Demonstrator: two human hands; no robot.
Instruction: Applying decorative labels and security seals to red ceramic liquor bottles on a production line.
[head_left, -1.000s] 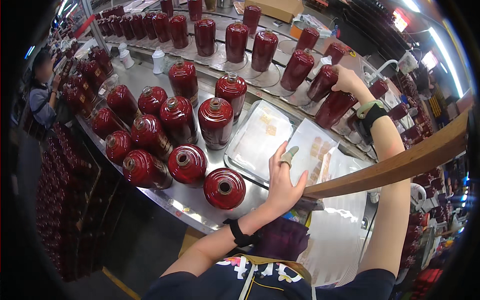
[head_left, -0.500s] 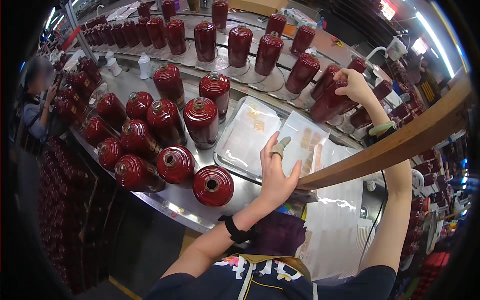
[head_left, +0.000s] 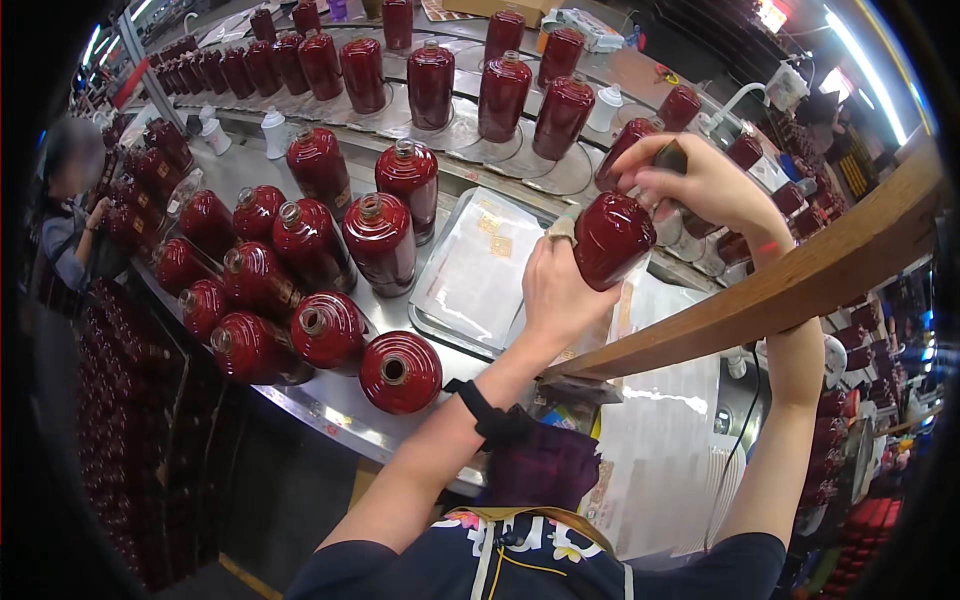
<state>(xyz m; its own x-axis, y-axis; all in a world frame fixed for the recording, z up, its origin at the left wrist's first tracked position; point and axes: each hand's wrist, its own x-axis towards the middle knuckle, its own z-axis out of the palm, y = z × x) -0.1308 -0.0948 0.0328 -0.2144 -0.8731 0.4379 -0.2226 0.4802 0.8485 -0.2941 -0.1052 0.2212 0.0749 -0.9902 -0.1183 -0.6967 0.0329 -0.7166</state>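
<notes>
A glossy dark red glass bottle (head_left: pixel 614 242) is tilted above the sheets, its base toward me and its neck toward the upper right. My left hand (head_left: pixel 562 296), with a finger cover, wraps round its body from the left. My right hand (head_left: pixel 715 185) curls its fingers at the neck end, which is partly hidden. To the left of the bottle lies a metal tray (head_left: pixel 452 337); on it is a translucent sheet (head_left: pixel 462 285) with small gold decals (head_left: pixel 500 245). Several similar red bottles (head_left: pixel 378 245) stand left of the tray.
A wooden bar (head_left: pixel 740 308) slants across on the right, above layered white sheets (head_left: pixel 665 425). Behind the tray, red bottles (head_left: pixel 430 88) stand along a curved conveyor (head_left: pixel 465 142). White containers (head_left: pixel 275 135) stand at its near edge. Another person (head_left: pixel 72 225) is at the far left.
My right hand has brought the bottle from the conveyor side toward me and to the left. My left hand, previously open over the sheets, has closed round its body.
</notes>
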